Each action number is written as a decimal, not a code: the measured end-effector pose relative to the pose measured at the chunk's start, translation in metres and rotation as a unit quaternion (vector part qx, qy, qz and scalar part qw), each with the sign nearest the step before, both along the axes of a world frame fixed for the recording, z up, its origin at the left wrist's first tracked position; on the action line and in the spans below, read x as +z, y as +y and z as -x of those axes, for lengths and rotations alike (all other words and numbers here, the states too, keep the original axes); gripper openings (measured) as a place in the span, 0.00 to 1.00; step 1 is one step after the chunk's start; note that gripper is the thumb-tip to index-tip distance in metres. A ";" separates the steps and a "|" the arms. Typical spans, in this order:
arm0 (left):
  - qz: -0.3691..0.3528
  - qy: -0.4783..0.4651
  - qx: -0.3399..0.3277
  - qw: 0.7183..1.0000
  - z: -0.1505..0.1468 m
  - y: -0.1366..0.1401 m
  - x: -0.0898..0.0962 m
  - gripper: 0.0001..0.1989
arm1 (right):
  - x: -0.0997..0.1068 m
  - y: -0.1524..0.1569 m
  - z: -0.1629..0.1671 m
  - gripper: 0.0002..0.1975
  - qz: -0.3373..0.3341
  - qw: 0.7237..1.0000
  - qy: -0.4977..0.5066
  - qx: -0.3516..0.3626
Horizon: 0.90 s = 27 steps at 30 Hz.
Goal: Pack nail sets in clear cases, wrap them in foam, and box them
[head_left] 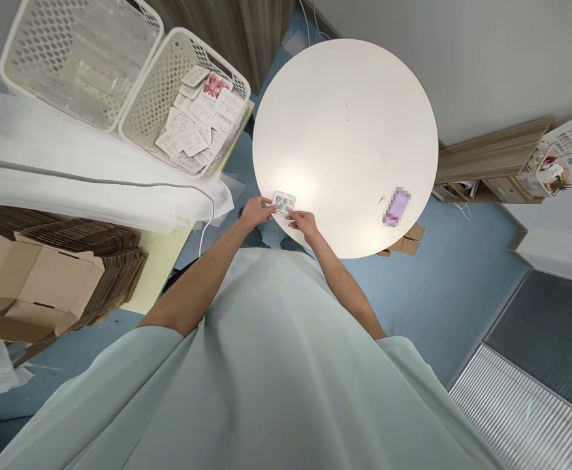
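Between my two hands is a small clear pack (285, 202) with several teal pieces showing in it, much like a blister pack. My left hand (257, 211) pinches its left edge. The fingers of my right hand (304, 222) close on its lower right corner. Pack and hands are over the near edge of the round white table (345, 130). What exactly the teal pieces are is too small to tell.
A purple blurred item (396, 207) lies on the table's right side. To the left stand a white basket (142, 121) of small printed packs, a second basket (9, 62) with clear plastic, white sheeting (85, 196) with a cable, and stacked flat cardboard boxes (46, 281).
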<state>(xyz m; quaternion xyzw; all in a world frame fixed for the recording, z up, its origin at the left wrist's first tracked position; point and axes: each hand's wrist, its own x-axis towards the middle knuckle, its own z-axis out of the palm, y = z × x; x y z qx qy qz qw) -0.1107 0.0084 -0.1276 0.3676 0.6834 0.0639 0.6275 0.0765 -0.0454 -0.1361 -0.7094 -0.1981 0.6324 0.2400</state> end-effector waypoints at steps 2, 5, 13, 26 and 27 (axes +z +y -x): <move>-0.008 0.026 -0.019 0.999 -0.003 0.005 -0.009 0.23 | -0.008 0.006 0.004 0.13 0.025 0.999 -0.003 -0.021; -0.038 0.058 -0.059 0.996 -0.006 0.010 -0.020 0.19 | -0.017 0.013 0.009 0.12 0.055 0.997 0.003 -0.052; -0.047 0.050 -0.127 0.990 0.003 0.010 -0.023 0.26 | -0.011 0.014 0.010 0.08 0.034 0.999 -0.026 -0.031; -0.195 0.052 0.046 0.978 0.088 -0.042 0.020 0.20 | 0.042 0.041 0.027 0.10 -0.105 0.966 -0.097 0.214; -0.204 0.061 0.061 0.975 0.097 -0.045 0.021 0.20 | 0.045 0.047 0.036 0.10 -0.116 0.959 -0.101 0.238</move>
